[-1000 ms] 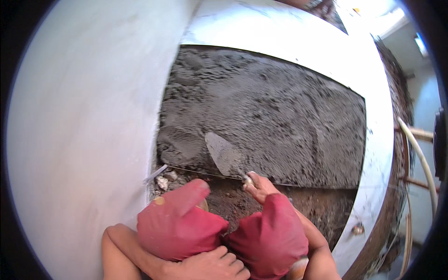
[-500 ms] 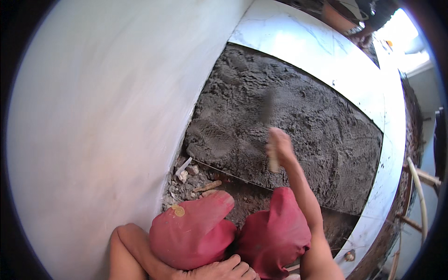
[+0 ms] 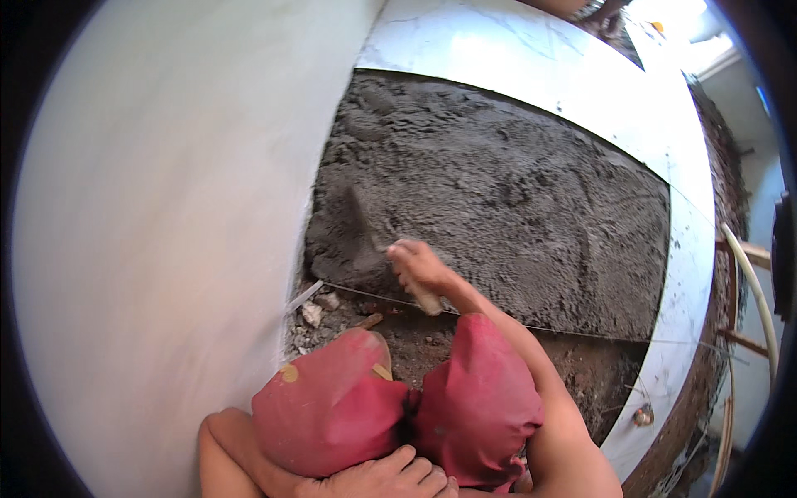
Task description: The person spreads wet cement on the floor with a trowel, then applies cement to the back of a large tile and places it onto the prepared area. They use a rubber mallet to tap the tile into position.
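Grey mortar bed (image 3: 515,199) under your outstretched right hand (image 3: 418,264), fingers curled round the trowel (image 3: 365,232); your left hand (image 3: 390,477) drapes loosely over red-trousered knees (image 3: 398,407).

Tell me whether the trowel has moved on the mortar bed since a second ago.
Yes. The trowel, gripped in the right hand, has shifted left across the mortar, ending close to the big white tile on the left. The left hand rests at the knees.

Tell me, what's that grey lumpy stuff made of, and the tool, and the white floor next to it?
The grey bed looks like wet cement mortar: rough, gritty, matte. The trowel blade seems metal, mortar-smeared; its handle in the right hand looks wooden. The white slab looks like polished stone or tile, smooth and glossy.
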`<move>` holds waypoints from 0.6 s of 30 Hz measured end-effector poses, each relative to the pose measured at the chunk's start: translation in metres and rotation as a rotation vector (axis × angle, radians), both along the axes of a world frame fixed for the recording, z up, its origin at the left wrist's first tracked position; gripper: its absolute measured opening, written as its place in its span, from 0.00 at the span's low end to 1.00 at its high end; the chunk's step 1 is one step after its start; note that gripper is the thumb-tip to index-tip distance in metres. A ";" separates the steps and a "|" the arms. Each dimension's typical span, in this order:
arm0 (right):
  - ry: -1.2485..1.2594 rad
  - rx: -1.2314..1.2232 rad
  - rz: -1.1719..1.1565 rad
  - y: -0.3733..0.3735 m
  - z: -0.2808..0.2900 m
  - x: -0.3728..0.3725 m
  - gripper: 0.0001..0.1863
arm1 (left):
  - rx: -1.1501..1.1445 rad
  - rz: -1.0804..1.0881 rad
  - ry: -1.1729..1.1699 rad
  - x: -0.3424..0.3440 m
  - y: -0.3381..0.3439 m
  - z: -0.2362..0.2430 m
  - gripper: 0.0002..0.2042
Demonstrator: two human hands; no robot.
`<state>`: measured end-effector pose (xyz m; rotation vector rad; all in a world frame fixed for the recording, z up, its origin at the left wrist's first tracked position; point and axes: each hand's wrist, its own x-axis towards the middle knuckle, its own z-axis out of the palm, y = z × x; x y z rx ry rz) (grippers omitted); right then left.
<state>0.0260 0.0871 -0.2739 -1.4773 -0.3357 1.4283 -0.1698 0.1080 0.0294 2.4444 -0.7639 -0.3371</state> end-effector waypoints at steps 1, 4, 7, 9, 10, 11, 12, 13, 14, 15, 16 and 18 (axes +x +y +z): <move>-0.021 -0.030 -0.145 -0.021 0.001 0.014 0.17 | 0.004 -0.007 0.016 0.001 -0.001 0.000 0.14; 0.036 -0.097 -0.361 -0.098 0.014 0.069 0.14 | -0.016 -0.046 0.057 0.007 -0.002 0.000 0.16; -0.068 -0.149 -0.608 -0.169 0.019 0.109 0.15 | -0.040 -0.091 0.087 0.012 -0.001 -0.001 0.17; -0.157 -0.213 -0.633 -0.183 0.034 0.114 0.15 | -0.042 -0.104 0.090 0.015 -0.002 -0.001 0.17; -0.156 -0.154 -0.533 -0.186 0.039 0.109 0.15 | -0.048 -0.108 0.094 0.015 -0.003 -0.002 0.17; -0.155 -0.096 -0.431 -0.185 0.043 0.101 0.15 | -0.053 -0.110 0.099 0.016 -0.004 -0.002 0.16; -0.155 -0.040 -0.330 -0.182 0.049 0.090 0.16 | -0.052 -0.120 0.111 0.018 -0.005 -0.003 0.16; -0.081 -0.106 -0.239 -0.173 0.058 0.077 0.16 | -0.048 -0.130 0.122 0.020 -0.005 -0.002 0.16; -0.049 -0.107 -0.111 -0.166 0.059 0.070 0.16 | -0.045 -0.137 0.133 0.021 -0.006 -0.002 0.16; -0.024 -0.100 0.018 -0.162 0.060 0.068 0.16 | -0.027 -0.153 0.134 0.023 -0.007 -0.002 0.16; -0.082 -0.133 -0.028 -0.167 0.059 0.073 0.17 | -0.010 -0.165 0.136 0.023 -0.009 -0.002 0.15; -0.195 -0.196 -0.108 -0.193 0.044 0.096 0.17 | 0.006 -0.176 0.144 0.024 -0.010 -0.001 0.15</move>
